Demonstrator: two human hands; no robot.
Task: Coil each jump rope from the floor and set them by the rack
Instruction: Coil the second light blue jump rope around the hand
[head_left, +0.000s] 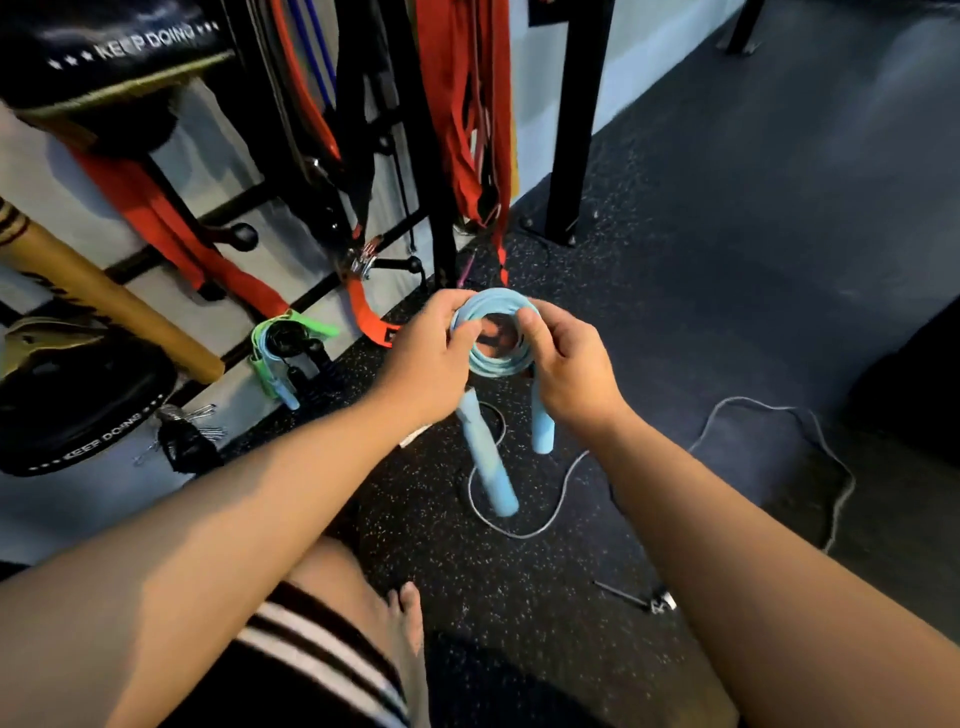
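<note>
Both hands are up over the speckled floor (467, 571), close to its wall-side edge. The left hand (431, 348) grips the left side of the coiled blue jump rope (497, 366), with the fingers curled over the top of the loops and the thumb on the front. The right hand (569, 364) pinches the right side of the same coil, with the thumb pressed on the loops and the other fingers curled behind. The coil is a tight ring of several turns, held upright between the two hands and off the floor. Its two blue handles (488, 457) hang below the coil, one under each hand; the left one is blurred.

A grey rope (519, 532) lies loose and uncoiled on the floor below the hands, with a long loop trailing toward the floor's right edge. A green rope (262, 343) is bundled on the floor at the wall edge, at the foot of the rack (441, 218), well left of the hands. Red bands (467, 114) hang from the rack. A black post (576, 130) stands on the floor just right of the rack. A black pad (78, 405) printed "KEEP DOING" sits at the left edge. A small metal piece (660, 603) lies on the floor near the right forearm. A bare foot (410, 623) and striped shorts (311, 634) show at the bottom.
</note>
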